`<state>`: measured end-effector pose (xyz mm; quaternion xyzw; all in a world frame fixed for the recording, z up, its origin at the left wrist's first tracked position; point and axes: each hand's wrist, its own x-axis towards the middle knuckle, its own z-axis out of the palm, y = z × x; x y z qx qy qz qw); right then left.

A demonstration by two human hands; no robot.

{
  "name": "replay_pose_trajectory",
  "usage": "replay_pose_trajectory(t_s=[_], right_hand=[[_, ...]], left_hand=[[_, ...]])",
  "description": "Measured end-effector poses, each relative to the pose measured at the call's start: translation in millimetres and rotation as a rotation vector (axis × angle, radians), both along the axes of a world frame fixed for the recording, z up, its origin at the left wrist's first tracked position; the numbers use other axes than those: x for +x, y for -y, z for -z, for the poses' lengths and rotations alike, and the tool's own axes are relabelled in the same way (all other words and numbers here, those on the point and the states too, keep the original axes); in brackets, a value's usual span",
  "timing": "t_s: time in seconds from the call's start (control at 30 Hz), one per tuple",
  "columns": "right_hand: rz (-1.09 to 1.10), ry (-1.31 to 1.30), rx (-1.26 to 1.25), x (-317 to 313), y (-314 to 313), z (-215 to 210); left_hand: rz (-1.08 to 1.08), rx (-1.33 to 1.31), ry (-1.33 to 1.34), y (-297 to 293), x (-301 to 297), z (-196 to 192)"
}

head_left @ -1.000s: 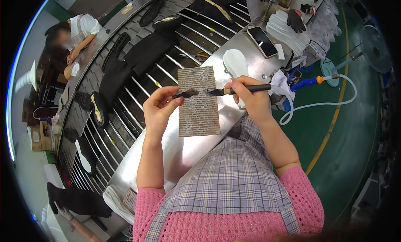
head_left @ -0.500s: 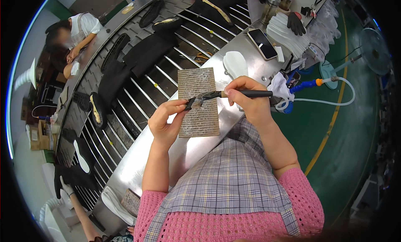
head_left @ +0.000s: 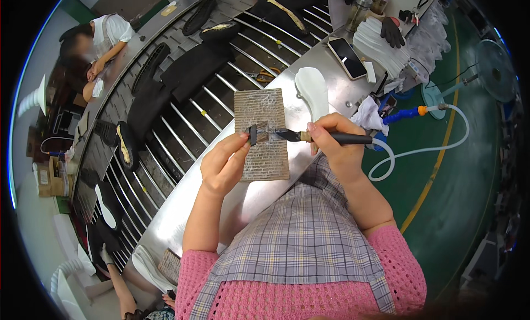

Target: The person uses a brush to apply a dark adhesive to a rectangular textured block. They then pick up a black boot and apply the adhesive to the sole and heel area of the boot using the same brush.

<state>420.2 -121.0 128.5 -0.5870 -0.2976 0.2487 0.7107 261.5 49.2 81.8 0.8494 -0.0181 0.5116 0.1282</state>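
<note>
Pinching a small strap piece point(head_left: 258, 133) in left hand point(head_left: 223, 165) fingertips, over the cardboard pad point(head_left: 261, 135) on the steel bench point(head_left: 182, 220). Right hand point(head_left: 337, 146) fully closed round brush point(head_left: 326, 137) handle, bristles touching the piece from the right.

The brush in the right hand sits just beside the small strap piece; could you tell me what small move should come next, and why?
Probably a short stroke leftward, drawing the brush across the small strap piece. The right hand holds the bristle tip right at the piece's edge, while the left hand pinches the piece above the cardboard pad on the metal bench, seemingly presenting it for brushing.
</note>
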Motion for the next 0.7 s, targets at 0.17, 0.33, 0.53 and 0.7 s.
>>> replay_pose_trajectory(t_s=[0.17,0.33,0.53,0.7], right_hand=[[-0.044,0.444,-0.044,9.8,-2.8,-14.0],[-0.058,0.626,-0.039,9.7,-1.6,-13.5],[-0.033,0.777,0.048,4.4,-0.8,-14.7],[-0.043,0.991,0.142,6.6,0.9,-8.6]], left_hand=[[0.082,0.153,-0.050,-2.1,-0.3,-12.2],[0.085,0.177,-0.037,-2.8,2.7,-14.7],[0.057,0.120,0.012,-2.1,9.6,-8.1],[0.040,-0.021,-0.002,3.1,12.0,-8.1]])
